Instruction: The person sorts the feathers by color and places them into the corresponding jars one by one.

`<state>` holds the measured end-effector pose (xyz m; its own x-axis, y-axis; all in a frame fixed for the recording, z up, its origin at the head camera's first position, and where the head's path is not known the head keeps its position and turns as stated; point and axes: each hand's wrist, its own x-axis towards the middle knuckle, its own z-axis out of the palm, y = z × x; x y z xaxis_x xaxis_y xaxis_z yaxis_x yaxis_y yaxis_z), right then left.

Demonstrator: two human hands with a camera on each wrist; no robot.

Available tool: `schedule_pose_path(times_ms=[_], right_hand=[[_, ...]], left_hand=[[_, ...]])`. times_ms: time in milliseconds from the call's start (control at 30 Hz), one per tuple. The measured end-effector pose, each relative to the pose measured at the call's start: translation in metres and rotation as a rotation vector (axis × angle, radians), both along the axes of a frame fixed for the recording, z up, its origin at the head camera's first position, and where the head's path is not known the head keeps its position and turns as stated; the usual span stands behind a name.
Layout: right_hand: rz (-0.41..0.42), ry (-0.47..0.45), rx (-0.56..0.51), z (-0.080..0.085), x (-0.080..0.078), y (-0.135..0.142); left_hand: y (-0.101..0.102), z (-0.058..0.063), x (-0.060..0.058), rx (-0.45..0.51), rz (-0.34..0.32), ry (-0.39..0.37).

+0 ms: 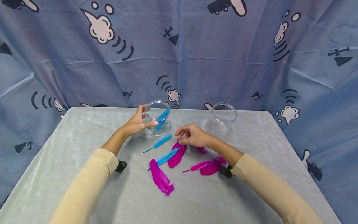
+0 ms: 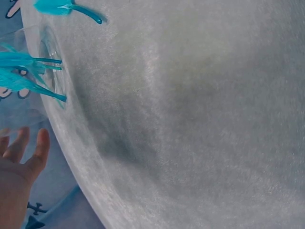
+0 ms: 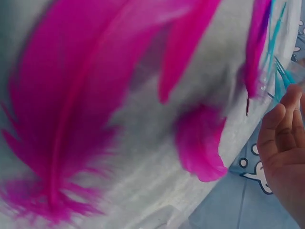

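My left hand holds a clear plastic cup at the table's far side, thumb in front and fingers round the back. Several blue feathers stand inside that cup, quills down. My right hand hovers with loosely bent fingers above a magenta feather, fingertips close over its upper end. Nothing shows between those fingers in the right wrist view. One blue feather lies just in front of the cup; another blue feather is partly covered by a magenta feather.
A second clear plastic cup stands at the back right, behind my right forearm. More magenta feathers lie near my right wrist, one partly hidden under the arm. The grey-covered table ends at a blue patterned curtain.
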<state>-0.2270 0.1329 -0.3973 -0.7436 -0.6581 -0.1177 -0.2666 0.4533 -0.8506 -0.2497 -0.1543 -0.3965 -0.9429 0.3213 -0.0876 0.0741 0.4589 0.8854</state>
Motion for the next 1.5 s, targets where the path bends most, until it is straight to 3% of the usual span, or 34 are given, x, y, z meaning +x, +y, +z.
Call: schedule_pose_path(times_ms=[400,700,1200,1500], right_hand=[[0.036,-0.012,0.040,-0.021,0.009,-0.001],[0.027,-0.038,0.119,-0.023,0.016,-0.003],[0.070,-0.032,0.089,-0.029,0.015,-0.007],[0.043,-0.034,0.075,-0.030,0.016,-0.008]], left_hand=[[-0.001,0.002,0.002,0.001,0.000,-0.011],[-0.001,0.001,0.000,0.006,-0.011,-0.011],[-0.001,0.002,0.001,-0.002,-0.005,-0.009],[0.000,0.002,0.001,-0.010,-0.005,-0.010]])
